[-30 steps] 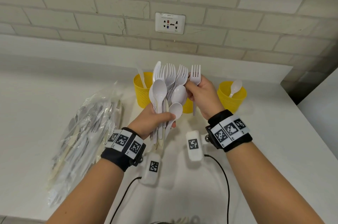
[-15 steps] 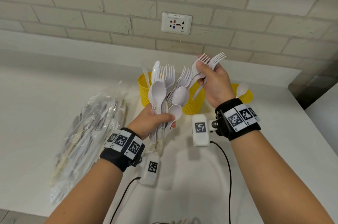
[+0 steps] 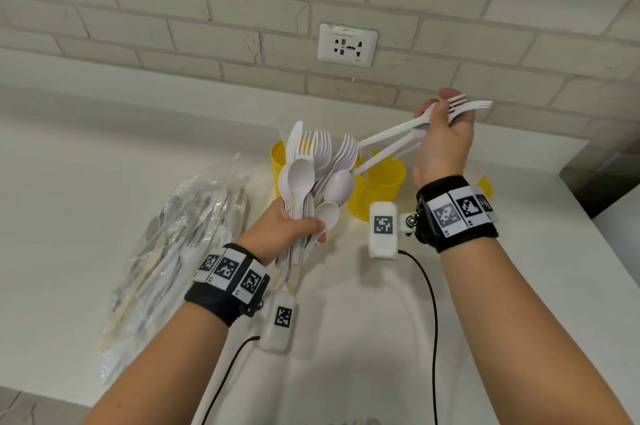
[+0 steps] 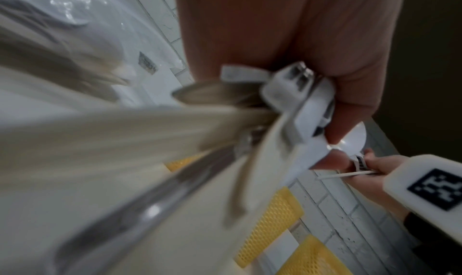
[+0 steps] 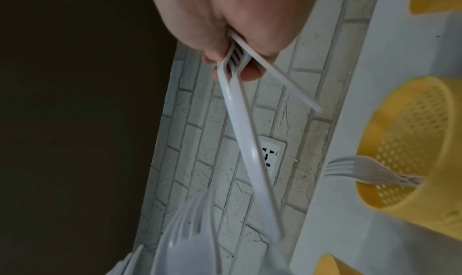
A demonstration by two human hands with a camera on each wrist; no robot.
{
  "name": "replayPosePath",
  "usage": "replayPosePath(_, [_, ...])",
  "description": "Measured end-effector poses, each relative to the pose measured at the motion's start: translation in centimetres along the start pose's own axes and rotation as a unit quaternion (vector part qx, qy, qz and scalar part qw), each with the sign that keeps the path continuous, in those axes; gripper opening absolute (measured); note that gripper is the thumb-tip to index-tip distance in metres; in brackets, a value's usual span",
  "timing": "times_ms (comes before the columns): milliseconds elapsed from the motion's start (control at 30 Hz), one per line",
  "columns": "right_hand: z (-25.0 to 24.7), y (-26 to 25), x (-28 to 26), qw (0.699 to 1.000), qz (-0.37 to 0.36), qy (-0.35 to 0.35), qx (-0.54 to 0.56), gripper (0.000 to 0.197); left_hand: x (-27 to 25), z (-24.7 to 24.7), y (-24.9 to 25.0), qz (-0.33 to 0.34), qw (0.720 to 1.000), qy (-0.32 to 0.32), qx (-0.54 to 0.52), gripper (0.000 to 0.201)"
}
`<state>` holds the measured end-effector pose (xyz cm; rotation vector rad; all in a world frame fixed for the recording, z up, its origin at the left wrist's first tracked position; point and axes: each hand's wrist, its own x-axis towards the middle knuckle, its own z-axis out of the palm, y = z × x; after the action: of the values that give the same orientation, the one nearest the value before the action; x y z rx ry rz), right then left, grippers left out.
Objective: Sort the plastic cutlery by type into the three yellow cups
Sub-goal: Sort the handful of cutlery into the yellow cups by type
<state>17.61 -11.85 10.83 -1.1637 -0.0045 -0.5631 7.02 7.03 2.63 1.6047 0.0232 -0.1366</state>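
My left hand [image 3: 304, 227] grips a mixed bundle of white plastic cutlery [image 3: 317, 171] upright by the handles: spoons, forks and a knife. My right hand [image 3: 440, 112] is raised to the right of it and pinches a few white forks [image 3: 391, 133] near their prongs. Their handles slant down-left over the middle yellow cup [image 3: 381, 189]. In the right wrist view that cup [image 5: 405, 141] holds one fork [image 5: 362, 168]. The left yellow cup [image 3: 278, 161] stands behind the bundle. The right yellow cup [image 3: 484, 182] is mostly hidden by my right wrist.
A crumpled clear plastic bag [image 3: 180, 234] with more cutlery lies on the white counter [image 3: 346, 338] to the left. A brick wall with a socket [image 3: 347, 45] stands close behind the cups. The counter's edge [image 3: 588, 213] runs along the right.
My right hand pulled forks out of the bundle, rose up and to the right, and tilted them so the handles point at the middle cup. The left hand barely moved.
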Motion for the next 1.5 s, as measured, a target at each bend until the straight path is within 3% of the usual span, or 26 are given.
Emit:
replayPosePath(167, [-0.3, 0.0, 1.4, 0.997, -0.068, 0.027, -0.026, 0.029, 0.0, -0.2, -0.2, 0.008, 1.0, 0.007, 0.004, 0.009])
replayPosePath(300, [0.0, 1.3, 1.8, 0.986, -0.114, -0.035, -0.116, 0.027, 0.2, -0.4, -0.3, 0.014, 0.999, 0.027, -0.024, 0.028])
replayPosePath(500, [-0.1, 4.6, 0.6, 0.955, -0.039, -0.159, -0.246, 0.021, 0.1, -0.3, -0.1, 0.023, 0.999, 0.022, -0.036, 0.027])
replayPosePath(600, [-0.7, 5.6, 0.6, 0.912, 0.046, -0.234, -0.334, 0.021, 0.1, -0.4, 0.0, 0.024, 0.998, 0.024, -0.044, 0.034])
replayPosePath(700, [-1.4, 5.8, 0.4, 0.87, 0.086, -0.278, -0.399, 0.055, 0.0, -0.3, 0.1, 0.025, 0.997, 0.033, -0.059, 0.031])
replayPosePath(767, [-1.5, 5.0, 0.0, 0.877, 0.005, -0.242, -0.415, 0.067, 0.1, -0.2, 0.2, 0.025, 0.997, 0.036, -0.07, 0.027])
replayPosePath(833, [-1.4, 3.8, -1.1, 0.893, -0.103, -0.21, -0.384, 0.055, 0.1, 0.1, 0.3, 0.024, 0.996, 0.037, -0.083, 0.026])
replayPosePath(867, [-1.3, 3.3, -1.9, 0.902, -0.119, -0.213, -0.355, 0.042, 0.2, 0.2, 0.3, 0.025, 0.995, 0.038, -0.088, 0.027])
replayPosePath(933, [-0.8, 2.3, -3.8, 0.914, -0.034, -0.261, -0.308, 0.022, 0.4, 0.7, 0.6, 0.03, 0.994, 0.038, -0.095, 0.029])
replayPosePath(1033, [-0.3, 2.0, -6.1, 0.867, 0.127, -0.349, -0.333, 0.027, 0.6, 1.3, 0.9, 0.046, 0.993, 0.032, -0.103, 0.03])
replayPosePath(1133, [-0.3, 1.8, -6.4, 0.871, 0.188, -0.353, -0.286, 0.025, 0.5, 1.6, 1.0, 0.048, 0.994, 0.025, -0.098, 0.034])
replayPosePath(1267, [-0.7, 2.0, -5.8, 0.872, 0.211, -0.343, -0.279, 0.03, 0.4, 1.5, 0.7, 0.039, 0.995, 0.03, -0.086, 0.031])
replayPosePath(1367, [-0.7, 2.2, -5.7, 0.884, 0.178, -0.333, -0.277, 0.023, 0.4, 1.5, 0.7, 0.032, 0.995, 0.029, -0.093, 0.031])
replayPosePath(1500, [-0.7, 1.9, -5.4, 0.932, 0.155, -0.258, -0.199, 0.015, 0.4, 1.3, 0.8, 0.032, 0.994, 0.028, -0.102, 0.031])
